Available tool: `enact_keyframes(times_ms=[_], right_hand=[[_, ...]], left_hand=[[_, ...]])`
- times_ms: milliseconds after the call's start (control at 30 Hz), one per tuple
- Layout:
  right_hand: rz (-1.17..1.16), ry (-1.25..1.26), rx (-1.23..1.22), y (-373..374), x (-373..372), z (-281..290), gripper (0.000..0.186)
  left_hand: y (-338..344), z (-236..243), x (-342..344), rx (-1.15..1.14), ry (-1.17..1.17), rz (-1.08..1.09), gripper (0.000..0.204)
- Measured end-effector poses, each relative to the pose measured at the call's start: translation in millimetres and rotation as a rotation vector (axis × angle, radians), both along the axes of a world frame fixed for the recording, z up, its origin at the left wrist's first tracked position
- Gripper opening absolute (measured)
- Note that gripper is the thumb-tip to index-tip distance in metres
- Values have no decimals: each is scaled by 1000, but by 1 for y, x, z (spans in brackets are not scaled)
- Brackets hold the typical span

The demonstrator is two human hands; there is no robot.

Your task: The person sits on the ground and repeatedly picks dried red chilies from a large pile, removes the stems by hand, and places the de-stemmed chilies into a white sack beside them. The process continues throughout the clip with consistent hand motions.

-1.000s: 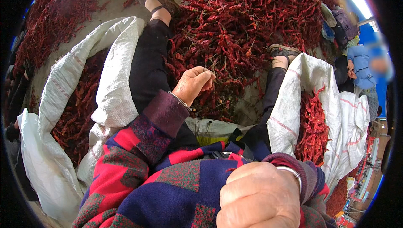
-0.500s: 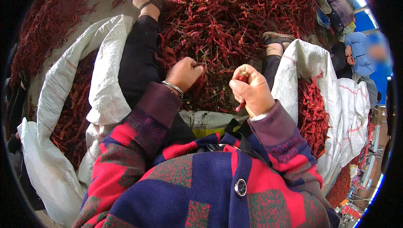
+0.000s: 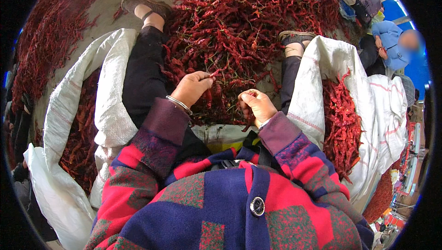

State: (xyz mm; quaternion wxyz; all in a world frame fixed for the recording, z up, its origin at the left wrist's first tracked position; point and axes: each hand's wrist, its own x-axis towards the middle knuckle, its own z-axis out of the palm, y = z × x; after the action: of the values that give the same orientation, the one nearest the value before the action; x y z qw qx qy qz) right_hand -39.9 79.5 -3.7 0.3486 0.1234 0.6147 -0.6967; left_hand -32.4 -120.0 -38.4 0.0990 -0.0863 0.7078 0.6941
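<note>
While the right hand (image 3: 259, 106) curls thumb and fingers around a dried chilli (image 3: 246, 122), whose dark red end hangs below the grip, we see the left hand (image 3: 189, 90) brought to a narrow pinch, thumb against forefinger. A red tip (image 3: 214, 72) shows right at those fingertips, but we cannot tell whether it is gripped or lies behind them. The two hands are apart, both over the near part of the heap of red chillies (image 3: 239, 34) between the dark-trousered legs (image 3: 145, 75). In our judgement a light pinch suits these pods best, since dry skin may crack under a hard squeeze; we would hold near the stalk and ease a single pod free of the tangle rather than tug. Farther out, we find an open white sack (image 3: 115, 84) on the left with chillies inside, and on the right a second white sack (image 3: 311, 103), brighter pods (image 3: 343, 126) showing at its mouth. Beyond that is a co-worker in blue (image 3: 390, 43).
</note>
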Motion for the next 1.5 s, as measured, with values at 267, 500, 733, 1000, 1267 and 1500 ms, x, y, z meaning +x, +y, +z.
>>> enact_keyframes(times_ms=[267, 500, 733, 1000, 1267, 1500], right_hand=[[88, 193, 17, -21, 0, 13, 14], [440, 508, 175, -45, 1, 5, 22], [-9, 165, 7, -31, -10, 12, 4], [-68, 159, -49, -21, 1, 8, 7], [-3, -1, -106, -5, 6, 2, 10], [-228, -167, -167, 8, -4, -4, 8]], left_hand=[[-7, 30, 7, 730, -62, -36, 21], [-1, 14, 1, 762, -54, -78, 25], [8, 20, 10, 527, -170, -152, 25], [29, 10, 21, 98, -13, -317, 12], [43, 13, 47, -188, 392, -869, 15], [20, 5, 15, -882, 373, -350, 19]])
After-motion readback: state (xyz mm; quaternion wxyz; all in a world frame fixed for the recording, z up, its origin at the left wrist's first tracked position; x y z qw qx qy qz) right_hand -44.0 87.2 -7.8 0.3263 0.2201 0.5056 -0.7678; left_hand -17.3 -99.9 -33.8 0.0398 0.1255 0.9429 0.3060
